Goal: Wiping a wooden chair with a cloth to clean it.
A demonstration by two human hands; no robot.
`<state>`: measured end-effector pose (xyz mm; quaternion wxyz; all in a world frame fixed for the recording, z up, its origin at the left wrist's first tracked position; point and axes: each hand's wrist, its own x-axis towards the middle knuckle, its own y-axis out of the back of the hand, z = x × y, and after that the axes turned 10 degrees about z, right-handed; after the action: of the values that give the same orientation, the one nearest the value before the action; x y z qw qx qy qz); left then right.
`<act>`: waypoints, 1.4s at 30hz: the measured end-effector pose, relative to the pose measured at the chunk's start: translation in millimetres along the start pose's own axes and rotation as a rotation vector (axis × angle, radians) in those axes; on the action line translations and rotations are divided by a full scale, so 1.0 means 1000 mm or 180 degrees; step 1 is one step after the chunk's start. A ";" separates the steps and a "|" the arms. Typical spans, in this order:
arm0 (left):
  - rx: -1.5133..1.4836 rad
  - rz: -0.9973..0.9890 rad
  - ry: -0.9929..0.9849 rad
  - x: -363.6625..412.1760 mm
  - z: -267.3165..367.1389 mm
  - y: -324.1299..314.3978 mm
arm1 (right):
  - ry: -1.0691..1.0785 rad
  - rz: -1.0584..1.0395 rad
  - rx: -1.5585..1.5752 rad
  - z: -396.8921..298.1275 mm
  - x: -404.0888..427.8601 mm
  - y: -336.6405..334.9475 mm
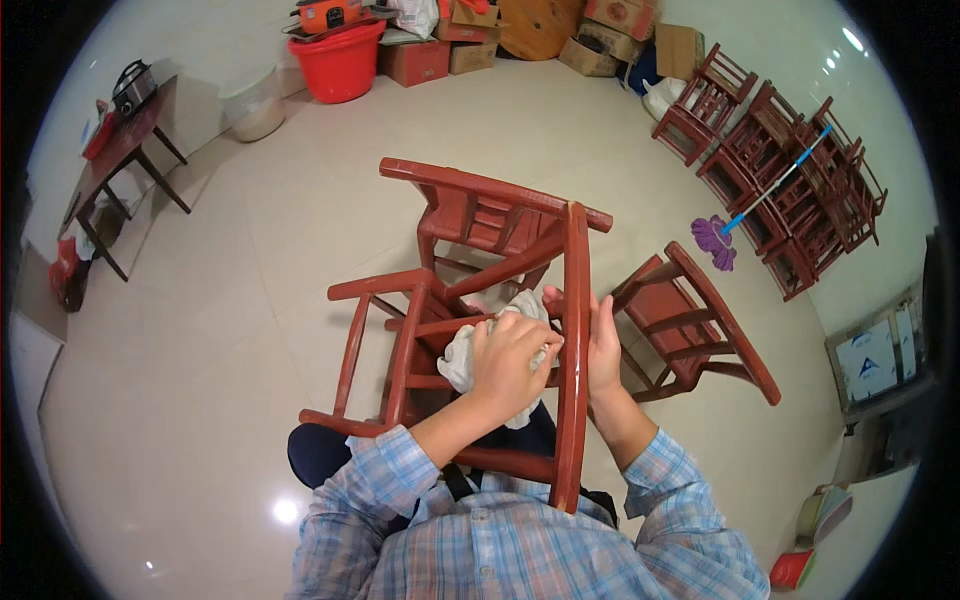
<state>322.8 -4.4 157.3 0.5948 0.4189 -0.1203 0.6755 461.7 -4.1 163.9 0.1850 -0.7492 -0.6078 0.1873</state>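
Observation:
A red-brown wooden chair point(575, 360) lies tipped across my lap, its frame and rungs spread out before me. My left hand point(514, 364) holds a crumpled whitish cloth point(456, 358) inside the frame, by the long rail. On the rail's outer side is my right hand point(604, 349), wrapped around the chair with some fingertips showing on the inner side. Part of the cloth and of the rungs is hidden behind my left hand. Just beyond stands a second wooden chair point(502, 191), and a third wooden chair point(675, 322) is to the right.
Stacked wooden chairs point(780, 172) line the right wall, with a purple-headed mop point(714, 241) leaning on them. A red tub point(337, 67), a translucent bucket point(253, 105) and cardboard boxes point(416, 64) stand at the back. A dark wooden table point(124, 154) is at the left.

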 end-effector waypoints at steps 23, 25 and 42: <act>0.0208 -0.0275 -0.0021 0.015 -0.025 -0.023 | -0.0138 -0.0036 -0.0092 0.001 -0.004 0.012; -0.0004 0.0092 0.0325 0.020 -0.027 -0.023 | -0.0157 0.0101 -0.0070 0.000 -0.007 0.008; 0.0140 -0.0272 0.0116 0.021 -0.022 -0.021 | -0.0193 0.0349 -0.0131 0.001 -0.007 0.008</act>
<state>334.0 31.1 151.5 0.6158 0.4243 -0.0767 0.6595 466.3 -12.5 159.1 0.1405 -0.7790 -0.5748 0.2072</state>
